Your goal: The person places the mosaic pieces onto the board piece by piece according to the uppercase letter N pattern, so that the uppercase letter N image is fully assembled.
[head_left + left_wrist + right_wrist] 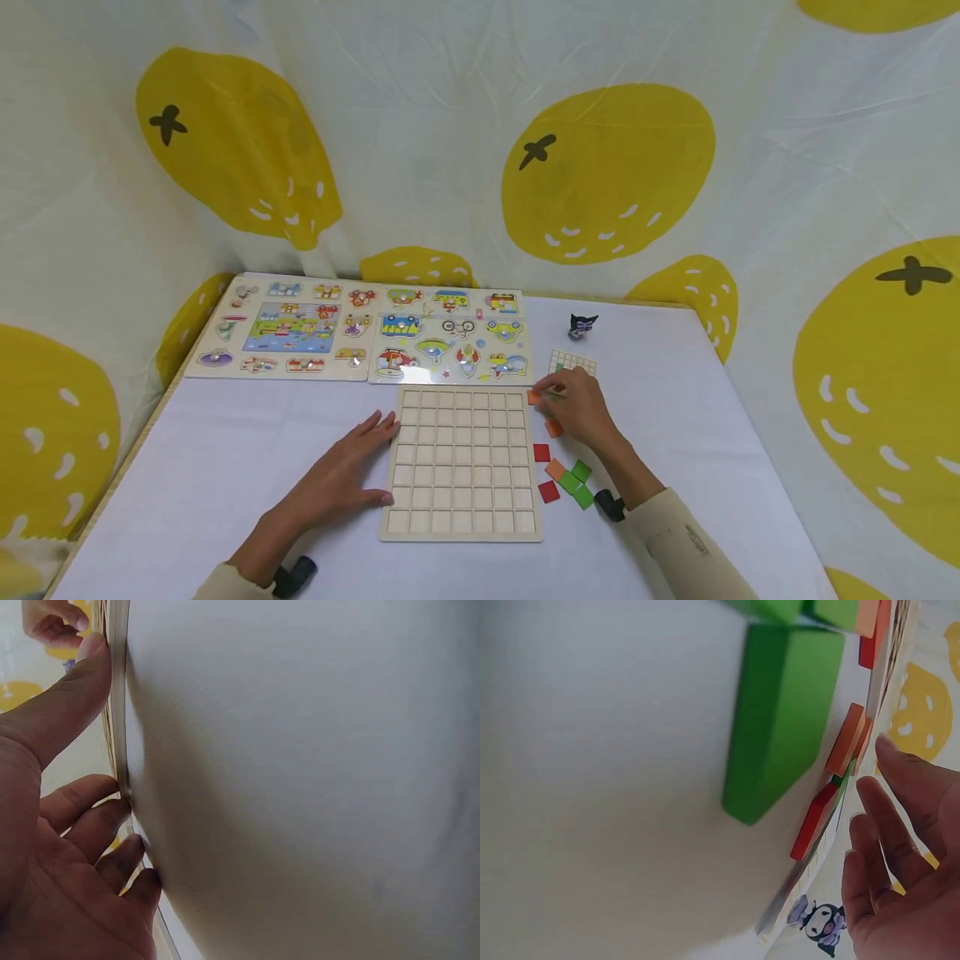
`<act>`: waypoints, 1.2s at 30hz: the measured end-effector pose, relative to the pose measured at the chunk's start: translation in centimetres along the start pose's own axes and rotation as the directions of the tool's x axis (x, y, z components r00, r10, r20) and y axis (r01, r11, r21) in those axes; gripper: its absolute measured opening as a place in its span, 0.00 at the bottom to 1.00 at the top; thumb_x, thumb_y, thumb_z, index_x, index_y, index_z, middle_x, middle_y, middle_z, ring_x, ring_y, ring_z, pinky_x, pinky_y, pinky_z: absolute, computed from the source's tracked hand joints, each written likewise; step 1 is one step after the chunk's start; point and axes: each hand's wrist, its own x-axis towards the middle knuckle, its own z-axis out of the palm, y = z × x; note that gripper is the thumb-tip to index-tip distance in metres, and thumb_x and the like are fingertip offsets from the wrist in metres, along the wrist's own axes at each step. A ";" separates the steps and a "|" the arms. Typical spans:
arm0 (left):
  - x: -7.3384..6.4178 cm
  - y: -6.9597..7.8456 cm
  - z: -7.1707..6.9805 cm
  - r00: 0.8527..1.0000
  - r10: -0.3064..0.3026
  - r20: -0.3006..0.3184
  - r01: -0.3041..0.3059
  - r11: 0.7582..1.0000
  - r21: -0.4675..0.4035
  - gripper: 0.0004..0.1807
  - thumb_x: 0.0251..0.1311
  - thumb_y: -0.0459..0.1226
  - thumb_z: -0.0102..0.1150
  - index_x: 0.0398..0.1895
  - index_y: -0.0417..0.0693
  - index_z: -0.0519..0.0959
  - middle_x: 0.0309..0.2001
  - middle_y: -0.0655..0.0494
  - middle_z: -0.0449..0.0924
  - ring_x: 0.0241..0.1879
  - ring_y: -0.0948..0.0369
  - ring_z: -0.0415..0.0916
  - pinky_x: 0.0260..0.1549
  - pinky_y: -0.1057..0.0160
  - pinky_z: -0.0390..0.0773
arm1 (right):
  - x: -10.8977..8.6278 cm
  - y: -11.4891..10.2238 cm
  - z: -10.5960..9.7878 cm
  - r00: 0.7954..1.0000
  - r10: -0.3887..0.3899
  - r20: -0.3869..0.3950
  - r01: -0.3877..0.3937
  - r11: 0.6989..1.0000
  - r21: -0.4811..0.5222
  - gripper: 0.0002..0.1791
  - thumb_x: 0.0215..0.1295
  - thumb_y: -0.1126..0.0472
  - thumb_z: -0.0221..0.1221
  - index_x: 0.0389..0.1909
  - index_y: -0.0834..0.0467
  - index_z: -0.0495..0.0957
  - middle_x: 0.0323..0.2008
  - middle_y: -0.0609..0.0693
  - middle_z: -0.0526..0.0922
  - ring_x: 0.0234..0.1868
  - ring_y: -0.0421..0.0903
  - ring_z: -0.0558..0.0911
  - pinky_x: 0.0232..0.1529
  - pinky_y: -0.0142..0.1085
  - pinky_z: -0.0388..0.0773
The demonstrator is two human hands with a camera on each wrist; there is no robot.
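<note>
A wooden grid board (462, 538) lies on the table with bare square cells. My left hand (341, 475) rests against its left edge, thumb near the lower corner and fingers higher up, as the left wrist view (67, 832) also shows. My right hand (581, 407) is over the table beyond the board's upper right corner, fingertips right at an orange tile (533, 397). In the right wrist view, thumb and fingers of the right hand (904, 862) are bent and apart, with nothing visible between them. A red tile (815, 821) lies near those fingers, hidden under the hand in the head view.
Right of the board lie red tiles (549, 492), green tiles (582, 471) and more orange tiles (553, 428). A small grid card (573, 361) is partly covered by the right hand. A small dark figurine (582, 326) stands behind it. Two picture puzzles (277, 364) lie along the back.
</note>
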 end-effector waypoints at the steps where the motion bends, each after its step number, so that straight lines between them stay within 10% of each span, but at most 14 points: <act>1: 0.0 0.0 0.0 1.000 0.002 0.001 -0.002 1.000 0.007 0.61 0.41 0.47 0.88 0.82 0.47 0.66 0.83 0.53 0.61 0.84 0.44 0.55 0.75 0.37 0.67 | 0.1 0.0 0.1 1.000 -0.004 0.001 0.004 1.000 -0.003 0.11 0.61 0.64 0.76 0.44 0.51 0.92 0.48 0.50 0.88 0.53 0.52 0.79 0.50 0.44 0.79; 19: 0.0 0.5 -0.3 1.000 0.022 -0.003 -0.022 0.993 0.120 0.61 0.38 0.53 0.86 0.79 0.44 0.69 0.81 0.50 0.65 0.83 0.44 0.58 0.74 0.40 0.70 | 0.6 -0.2 0.4 0.999 -0.052 -0.016 0.052 0.999 -0.010 0.09 0.61 0.64 0.76 0.41 0.50 0.90 0.36 0.46 0.84 0.43 0.48 0.77 0.45 0.39 0.76; 36: -0.1 0.4 -0.4 0.999 0.034 0.000 -0.034 0.993 0.113 0.59 0.40 0.52 0.86 0.79 0.43 0.70 0.81 0.50 0.66 0.83 0.44 0.58 0.73 0.40 0.71 | -3.1 -3.9 0.9 0.996 -0.091 -0.024 0.093 0.993 0.067 0.10 0.59 0.57 0.79 0.35 0.46 0.86 0.29 0.39 0.86 0.37 0.44 0.77 0.46 0.38 0.79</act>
